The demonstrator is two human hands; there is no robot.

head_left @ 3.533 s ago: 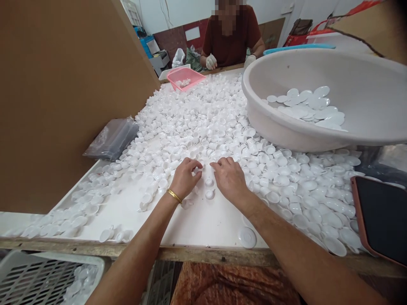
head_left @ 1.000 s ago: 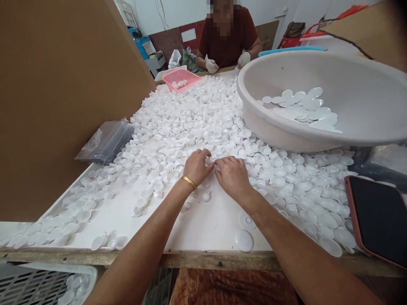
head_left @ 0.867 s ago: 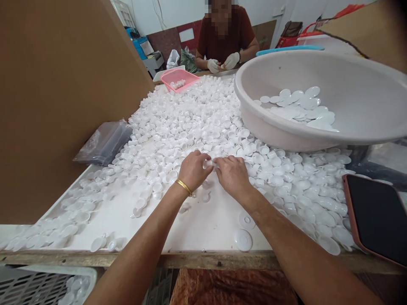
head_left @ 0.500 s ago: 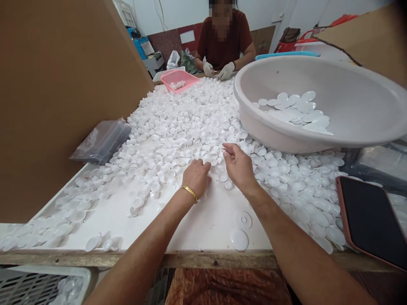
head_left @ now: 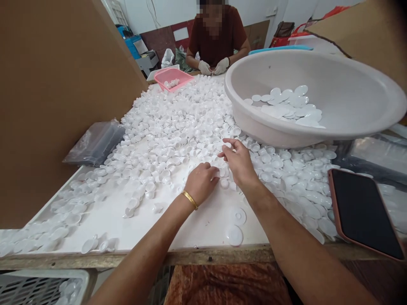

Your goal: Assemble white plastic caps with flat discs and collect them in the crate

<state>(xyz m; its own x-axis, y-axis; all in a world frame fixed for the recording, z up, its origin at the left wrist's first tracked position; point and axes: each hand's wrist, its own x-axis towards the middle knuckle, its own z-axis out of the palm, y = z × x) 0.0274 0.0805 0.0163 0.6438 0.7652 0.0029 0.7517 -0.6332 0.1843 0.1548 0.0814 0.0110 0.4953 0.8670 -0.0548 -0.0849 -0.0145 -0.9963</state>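
Note:
My left hand (head_left: 201, 181), with a gold bangle at its wrist, is low over the white tabletop (head_left: 190, 228). Its fingers are curled and pressed together beside some white pieces; whatever they grip is hidden. To its right, my right hand (head_left: 239, 163) pinches a small white plastic dish (head_left: 227, 145) between thumb and fingers. Beyond both hands spreads a heap of small white plastic cups (head_left: 178, 123). Small white saucers (head_left: 295, 199) are piled under and beside my right forearm. Two loose saucers (head_left: 234, 235) lie near the front edge.
A large pale basin (head_left: 270, 131) holding white discs stands at the right. A phone (head_left: 365, 212) lies at the right front. Dark plastic bags (head_left: 95, 144) rest by a cardboard sheet (head_left: 57, 106) at left. Across the table, a gloved person works near a pink scoop tray (head_left: 184, 83).
My left hand has turned and shifted slightly right, toward my right hand. My right hand's fingers have spread a little, with a white dish now visible between them. The whole view has shifted slightly.

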